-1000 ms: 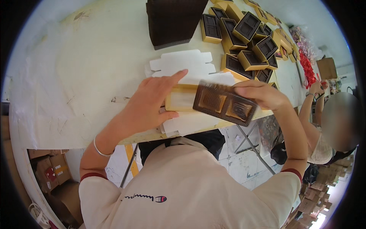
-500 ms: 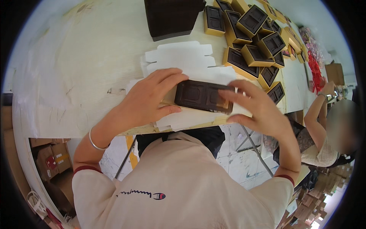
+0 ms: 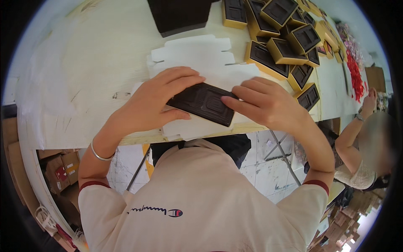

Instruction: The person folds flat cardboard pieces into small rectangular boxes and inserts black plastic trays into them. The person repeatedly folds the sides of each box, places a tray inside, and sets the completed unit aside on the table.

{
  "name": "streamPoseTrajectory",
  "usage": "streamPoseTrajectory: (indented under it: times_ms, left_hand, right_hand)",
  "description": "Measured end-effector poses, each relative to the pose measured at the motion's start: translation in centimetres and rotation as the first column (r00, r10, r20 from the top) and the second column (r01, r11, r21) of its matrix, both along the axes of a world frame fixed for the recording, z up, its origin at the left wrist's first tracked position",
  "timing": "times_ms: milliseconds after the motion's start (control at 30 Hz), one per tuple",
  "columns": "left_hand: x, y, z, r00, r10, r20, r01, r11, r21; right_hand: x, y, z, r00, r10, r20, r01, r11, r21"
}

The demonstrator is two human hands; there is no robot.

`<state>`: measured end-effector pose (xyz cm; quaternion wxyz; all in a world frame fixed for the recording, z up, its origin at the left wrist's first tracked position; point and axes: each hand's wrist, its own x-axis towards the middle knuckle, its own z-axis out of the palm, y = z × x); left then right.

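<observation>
So 1 blk tray (image 3: 203, 101): L hand (image 3: 153, 99) half-curled holding, R hand (image 3: 273, 103) bent touching, grip unclear

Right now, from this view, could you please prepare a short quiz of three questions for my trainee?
1. True or false: the silver bangle is worn on the person's right side.
2. Which hand has its fingertips near the right end of the dark tray?
3. In the picture, where are the piled gold boxes? a) upper left; b) upper right; c) lower left.

Key: 1. False; 2. the right hand; 3. b.
</observation>
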<state>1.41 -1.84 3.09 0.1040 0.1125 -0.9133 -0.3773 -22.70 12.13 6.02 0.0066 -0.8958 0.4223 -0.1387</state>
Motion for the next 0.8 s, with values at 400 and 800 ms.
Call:
streamPoseTrajectory:
  times_ms: [400,800]
  left_hand:
    - [-0.1,-0.2,-0.6,0.998,-0.054,-0.017,0.051,0.989,-0.141]
    - [-0.1,1.3,-0.9,0.995,-0.071,-0.072,0.042,0.937,-0.348]
  right_hand:
    - [1.5,1.1,-0.6,0.954,-0.200,0.224,0.140,0.957,0.255]
    - [5.1,3.9,-5.7,0.786,-0.377,0.490,0.451,0.892,-0.039]
